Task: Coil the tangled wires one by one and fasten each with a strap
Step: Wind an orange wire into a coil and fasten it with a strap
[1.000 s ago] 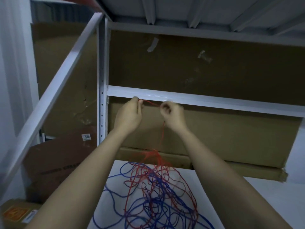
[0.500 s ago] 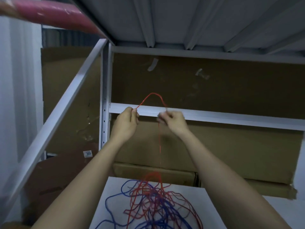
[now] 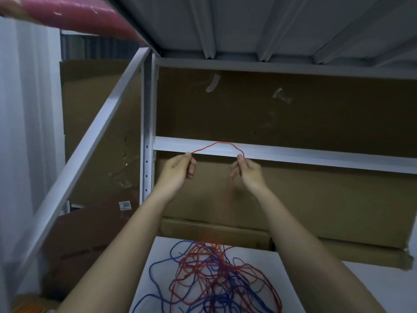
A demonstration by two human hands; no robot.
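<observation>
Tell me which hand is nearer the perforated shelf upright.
Left. The left hand is raised just right of the shelf upright; the right hand is farther right, both pinching the red wire.

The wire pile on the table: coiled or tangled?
Tangled: the red and blue wires cross in loose, irregular loops on the white table, with no strap visible.

— Where's the thin red wire (image 3: 222, 143)?
— Arched up high, a blurred strand hanging down to the heap.
— And the heap?
— A tangled pile of red and blue wires (image 3: 212, 281), loose on the white desk (image 3: 293, 267).
</observation>
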